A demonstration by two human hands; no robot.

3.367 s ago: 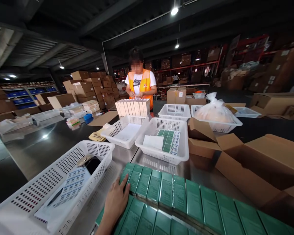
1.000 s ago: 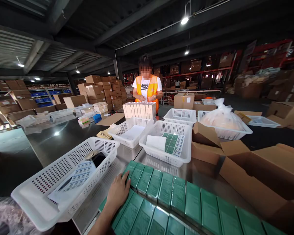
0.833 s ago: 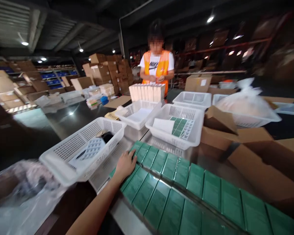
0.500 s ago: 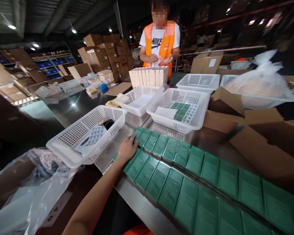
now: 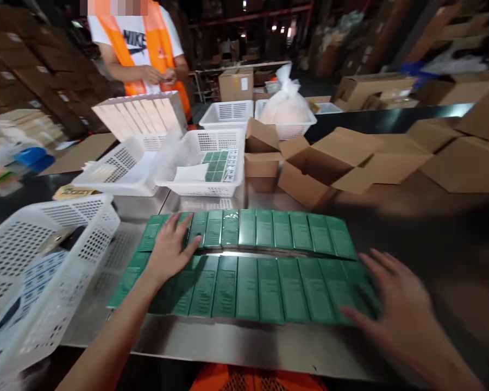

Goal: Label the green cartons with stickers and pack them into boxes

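Two rows of flat green boxes (image 5: 252, 266) lie side by side on the metal table (image 5: 244, 345). The left hand (image 5: 169, 251) rests open on them, the right hand (image 5: 395, 304) spreads open at their end, holding nothing. Farther back, white baskets (image 5: 212, 163)

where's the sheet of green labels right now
In the head view, the sheet of green labels lies in a white basket just beyond the rows of green boxes.

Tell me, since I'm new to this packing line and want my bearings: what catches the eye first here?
Two rows of green boxes lie flat across the metal table, the left hand resting on their left end and the right hand spread at the right end. Behind stand white baskets and open cardboard cartons.
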